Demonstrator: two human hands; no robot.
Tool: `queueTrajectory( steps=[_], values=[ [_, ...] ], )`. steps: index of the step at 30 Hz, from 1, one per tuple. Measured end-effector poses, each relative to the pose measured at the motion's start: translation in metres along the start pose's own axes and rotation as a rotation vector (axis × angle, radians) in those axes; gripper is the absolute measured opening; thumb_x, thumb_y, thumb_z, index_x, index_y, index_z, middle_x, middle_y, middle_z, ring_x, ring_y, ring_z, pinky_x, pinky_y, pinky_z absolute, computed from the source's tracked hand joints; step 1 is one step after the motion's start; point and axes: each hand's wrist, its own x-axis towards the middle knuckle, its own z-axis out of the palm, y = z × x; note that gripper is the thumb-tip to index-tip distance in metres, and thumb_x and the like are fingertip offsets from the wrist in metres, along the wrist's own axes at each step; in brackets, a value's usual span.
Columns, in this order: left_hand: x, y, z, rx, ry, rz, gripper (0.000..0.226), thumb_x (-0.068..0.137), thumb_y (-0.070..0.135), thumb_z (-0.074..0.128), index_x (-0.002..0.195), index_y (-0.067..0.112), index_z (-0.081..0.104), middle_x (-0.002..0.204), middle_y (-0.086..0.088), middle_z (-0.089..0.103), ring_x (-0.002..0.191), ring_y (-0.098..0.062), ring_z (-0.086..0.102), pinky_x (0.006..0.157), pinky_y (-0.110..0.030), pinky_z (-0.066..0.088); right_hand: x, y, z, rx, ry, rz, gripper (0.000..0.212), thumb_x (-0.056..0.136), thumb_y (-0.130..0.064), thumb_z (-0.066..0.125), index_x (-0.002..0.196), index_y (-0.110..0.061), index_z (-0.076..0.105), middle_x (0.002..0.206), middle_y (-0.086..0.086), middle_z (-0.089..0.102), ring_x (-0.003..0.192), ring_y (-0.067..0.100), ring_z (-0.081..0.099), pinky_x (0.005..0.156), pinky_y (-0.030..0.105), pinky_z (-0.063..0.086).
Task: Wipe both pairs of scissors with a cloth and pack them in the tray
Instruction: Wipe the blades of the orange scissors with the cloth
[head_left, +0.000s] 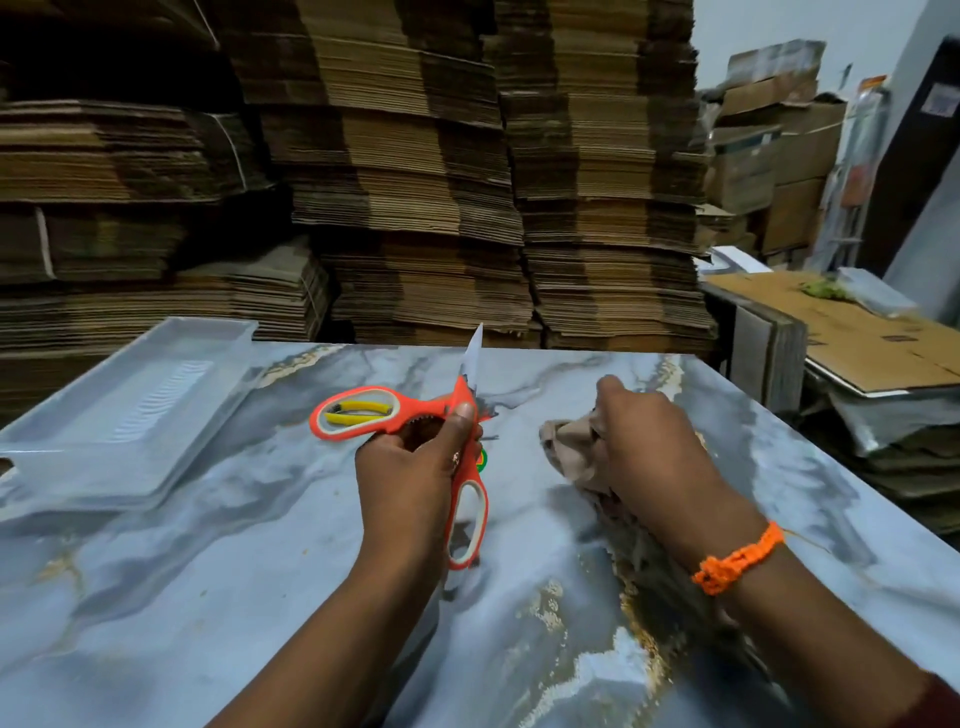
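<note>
We count one pair of scissors (459, 399), one cloth (566, 447) and one tray (130, 410). Our left hand (410, 467) clamps the scissors at the pivot above the table (208, 571), handles spread, one blade showing. Our right hand (649, 447) clutches the bunched cloth on the table, fingertips buried in it. The tray, far left, shows only its ribbed floor. A green mark behind the left hand is mostly hidden.

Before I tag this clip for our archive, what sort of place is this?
Likely a packaging storeroom or warehouse: stacks of flattened cardboard fill the back, used cartons pile at right, and the left hand holds scissors, the right hand a cloth, over a marble-patterned table.
</note>
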Motion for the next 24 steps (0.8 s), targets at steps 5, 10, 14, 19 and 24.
queueTrajectory(
  steps=[5,10,14,19,24],
  values=[
    [-0.007,0.005,0.000,0.070,0.052,0.119,0.012,0.090,0.030,0.077,0.095,0.020,0.082,0.085,0.004,0.081,0.082,-0.011,0.078,0.084,-0.035,0.060,-0.013,-0.035,0.014,0.265,0.187,-0.007,0.012,0.087,-0.013,0.069,0.099,-0.015,0.067,0.099,0.007,0.060,0.088,0.030,0.063,0.071,0.035,0.050],
    [-0.010,0.000,0.004,0.041,0.075,0.081,0.010,0.088,0.026,0.079,0.089,0.016,0.082,0.084,0.002,0.082,0.082,-0.013,0.078,0.086,-0.039,0.060,-0.020,-0.051,0.027,1.058,-0.019,0.018,0.018,0.089,-0.018,0.070,0.102,-0.022,0.081,0.105,-0.007,0.070,0.099,0.004,0.066,0.091,0.028,0.054],
    [-0.016,-0.004,0.007,-0.024,0.049,-0.006,0.006,0.089,0.027,0.079,0.090,0.022,0.082,0.087,0.006,0.081,0.088,-0.010,0.078,0.081,-0.031,0.057,-0.025,-0.055,0.035,1.161,0.093,-0.035,0.023,0.093,-0.011,0.073,0.111,-0.024,0.081,0.111,-0.011,0.069,0.105,-0.006,0.065,0.089,0.013,0.052],
    [-0.022,0.000,0.011,-0.106,0.006,-0.040,0.010,0.085,0.026,0.081,0.093,0.020,0.083,0.090,-0.001,0.082,0.090,-0.016,0.079,0.087,-0.038,0.058,-0.025,-0.049,0.034,1.203,0.310,-0.008,0.020,0.082,-0.008,0.084,0.098,-0.019,0.082,0.092,-0.009,0.079,0.088,0.003,0.075,0.082,0.022,0.060],
    [-0.029,0.000,0.015,-0.172,-0.030,-0.049,0.016,0.087,0.017,0.079,0.103,0.016,0.081,0.097,-0.003,0.082,0.094,-0.017,0.078,0.079,-0.029,0.061,-0.021,-0.047,0.037,1.233,0.355,0.015,0.010,0.086,-0.013,0.082,0.093,-0.019,0.081,0.089,-0.003,0.077,0.085,0.012,0.076,0.081,0.037,0.063]
  ],
)
